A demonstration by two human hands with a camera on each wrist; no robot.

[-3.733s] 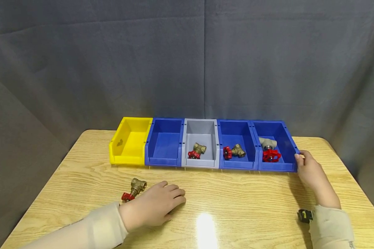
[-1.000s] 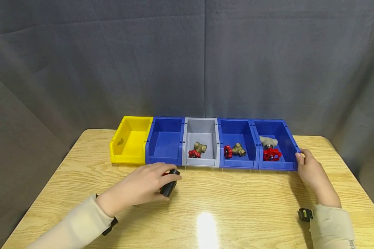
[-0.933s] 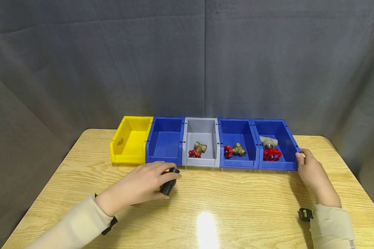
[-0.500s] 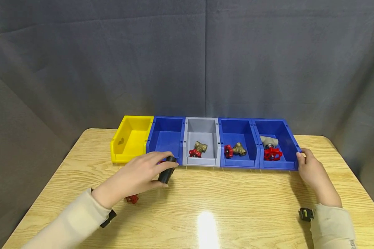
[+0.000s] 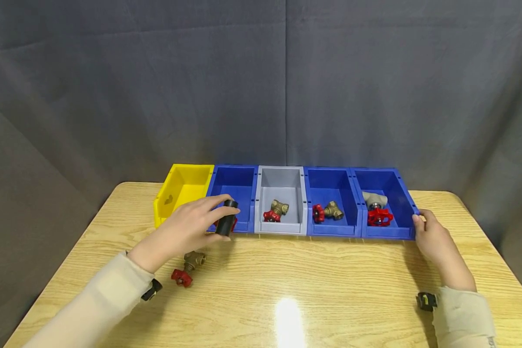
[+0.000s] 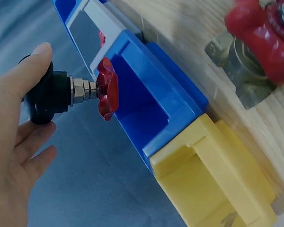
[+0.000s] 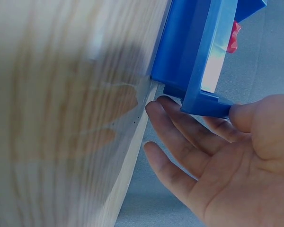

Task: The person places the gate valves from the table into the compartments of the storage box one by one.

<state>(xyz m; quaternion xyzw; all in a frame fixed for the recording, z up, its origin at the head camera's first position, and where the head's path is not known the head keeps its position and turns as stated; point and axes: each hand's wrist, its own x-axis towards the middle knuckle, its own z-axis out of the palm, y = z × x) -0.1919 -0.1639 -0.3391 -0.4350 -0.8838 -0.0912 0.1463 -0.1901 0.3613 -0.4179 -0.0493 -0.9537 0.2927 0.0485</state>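
My left hand [image 5: 184, 229] pinches the black body of a valve [image 5: 226, 220] between thumb and fingers. In the left wrist view, its red handwheel [image 6: 107, 89] points toward the mouth of the blue bin [image 6: 137, 80] beside the yellow one. From the head, the held valve overlaps that bin's front edge. My right hand [image 5: 435, 244] grips the front corner of the rightmost blue bin [image 5: 380, 179], thumb on the rim and fingers around the side. A brass valve with a red handwheel [image 5: 181, 278] lies on the table under the left forearm.
A yellow bin [image 5: 189, 188] ends the row at the left. The grey bin [image 5: 280, 179] and the blue bin [image 5: 330, 179] right of it each hold a brass valve. A pale grey valve [image 5: 375, 199] lies in the rightmost bin. A dark curtain [image 5: 261, 96] hangs behind the table.
My left hand has picked up the black valve and moved it up and slightly left to the front of the second bin, uncovering the brass valve. My right hand stays put.
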